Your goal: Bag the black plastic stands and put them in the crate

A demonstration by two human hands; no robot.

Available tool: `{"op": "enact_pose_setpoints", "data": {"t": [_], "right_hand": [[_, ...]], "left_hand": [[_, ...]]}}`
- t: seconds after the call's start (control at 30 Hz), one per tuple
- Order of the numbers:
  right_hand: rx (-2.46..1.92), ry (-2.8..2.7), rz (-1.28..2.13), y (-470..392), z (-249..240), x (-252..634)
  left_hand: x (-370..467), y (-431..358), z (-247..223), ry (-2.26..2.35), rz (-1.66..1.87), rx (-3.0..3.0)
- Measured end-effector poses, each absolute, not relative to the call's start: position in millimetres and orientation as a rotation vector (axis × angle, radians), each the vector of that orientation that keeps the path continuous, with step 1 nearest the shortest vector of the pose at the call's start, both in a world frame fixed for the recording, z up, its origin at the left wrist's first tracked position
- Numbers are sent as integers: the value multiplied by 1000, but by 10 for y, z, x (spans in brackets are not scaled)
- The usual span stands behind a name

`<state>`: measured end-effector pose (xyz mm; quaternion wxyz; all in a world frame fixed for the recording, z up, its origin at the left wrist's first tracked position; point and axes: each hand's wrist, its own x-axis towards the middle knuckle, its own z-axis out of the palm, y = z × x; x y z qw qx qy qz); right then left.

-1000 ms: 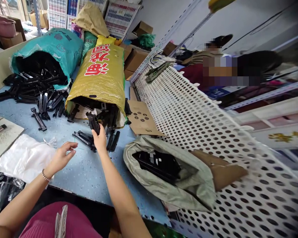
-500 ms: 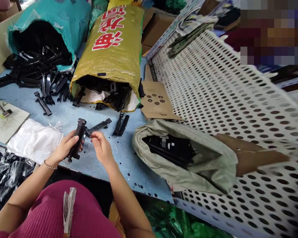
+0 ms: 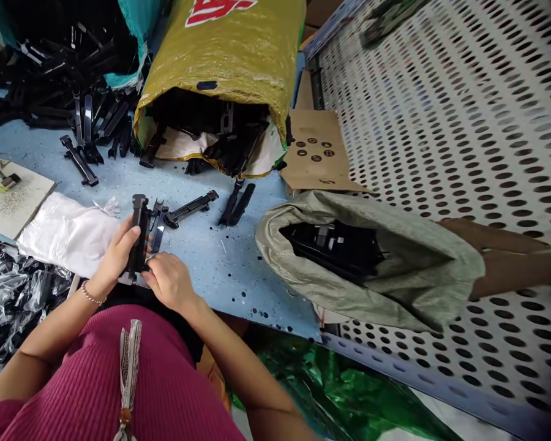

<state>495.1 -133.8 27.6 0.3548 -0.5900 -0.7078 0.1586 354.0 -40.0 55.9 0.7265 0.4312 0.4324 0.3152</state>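
Observation:
My left hand (image 3: pixel 119 248) is wrapped round a long black plastic part (image 3: pixel 140 229) with wider, notched ends, held upright over the table's front edge. At the lower end of this part, my right hand (image 3: pixel 172 282) has its fingers curled in, thumb and fingertips against it; the fingertips are partly hidden. Just behind the held part stands a shiny black strip (image 3: pixel 158 229), partly covered by my left fingers. A similar black part (image 3: pixel 191 209) lies slantwise on the blue table (image 3: pixel 211 263) beyond my hands.
Black parts spill from a teal sack (image 3: pixel 140 37) and fill a yellow sack (image 3: pixel 220 55). A grey-green sack (image 3: pixel 298 269) with black pieces stands right, by a perforated white panel (image 3: pixel 441 141). A white bag (image 3: pixel 68 236) and a board (image 3: pixel 9 202) with a brush (image 3: pixel 7 182) lie left.
My right hand has moved down and left, from beside the loose part to the lower end of the held one. The view has tilted down.

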Motion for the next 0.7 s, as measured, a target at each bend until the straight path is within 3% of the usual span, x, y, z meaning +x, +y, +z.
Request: {"op": "enact_pose_setpoints", "data": {"t": [0.23,0.43,0.5,0.63,0.7], "right_hand": [[-1808,-1568,816,-1568,201,4534],[-1476,-1215,1454,-1630,185,4422],[-1562,-1236,1339,-1570,219,4494],[-2073,-1348,673,-1242,235,4737],[-2222,-1464,550,-1049,168,4880]], "left_hand": [[3353,-666,359,959,856,1136],[3033,-717,180,943,932,1472],[3008,-625,258,1024,880,1365],[3092,-365,352,1132,780,1087],[3159,-254,262,1105,764,1129]]}}
